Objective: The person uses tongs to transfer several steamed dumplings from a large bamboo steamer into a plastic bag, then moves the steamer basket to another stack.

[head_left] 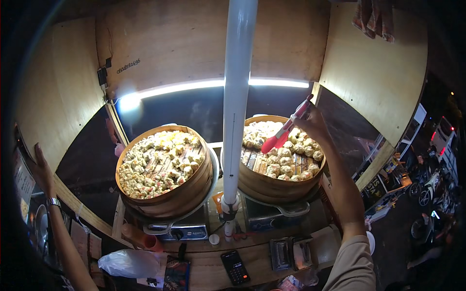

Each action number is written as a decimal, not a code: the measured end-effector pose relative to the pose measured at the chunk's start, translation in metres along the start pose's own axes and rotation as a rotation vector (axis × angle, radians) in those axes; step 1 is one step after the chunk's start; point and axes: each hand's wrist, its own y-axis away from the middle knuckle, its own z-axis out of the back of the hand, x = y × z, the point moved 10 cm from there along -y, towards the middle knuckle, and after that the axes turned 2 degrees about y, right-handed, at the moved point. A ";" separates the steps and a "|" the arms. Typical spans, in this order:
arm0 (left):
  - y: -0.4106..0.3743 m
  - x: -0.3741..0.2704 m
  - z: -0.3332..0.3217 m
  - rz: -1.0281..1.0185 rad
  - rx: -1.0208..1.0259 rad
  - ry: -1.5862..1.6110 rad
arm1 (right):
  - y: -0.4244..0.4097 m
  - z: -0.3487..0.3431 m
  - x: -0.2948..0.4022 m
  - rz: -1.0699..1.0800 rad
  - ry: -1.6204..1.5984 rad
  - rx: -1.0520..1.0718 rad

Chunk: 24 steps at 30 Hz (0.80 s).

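Observation:
My right hand [309, 118] grips tongs [287, 131] with red handles and red tips, held above the right round bamboo steamer [284, 189]. The red tips hang just over the dumplings [285, 160], and I see no dumpling clearly between them. Bare slats show on the left and right of that steamer's floor. My left hand [43, 171], with a metal watch at the wrist, is raised at the far left beside the edge of a wooden side panel [58, 87]. Its fingers are partly dark, so its grip is unclear. A left bamboo steamer [171, 203] holds many smaller dumplings [142, 178].
A white vertical pole [236, 109] stands between the steamers, which rest over stoves [187, 232]. On the wooden counter [207, 269] lie a phone [235, 267], a plastic bag [129, 262], clear plastic boxes [280, 254] and a pouch [176, 272]. Motorcycles [431, 187] stand outside, right.

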 end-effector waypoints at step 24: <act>0.008 0.048 -0.015 -0.118 0.055 -0.169 | -0.026 -0.067 0.044 0.196 0.046 -0.210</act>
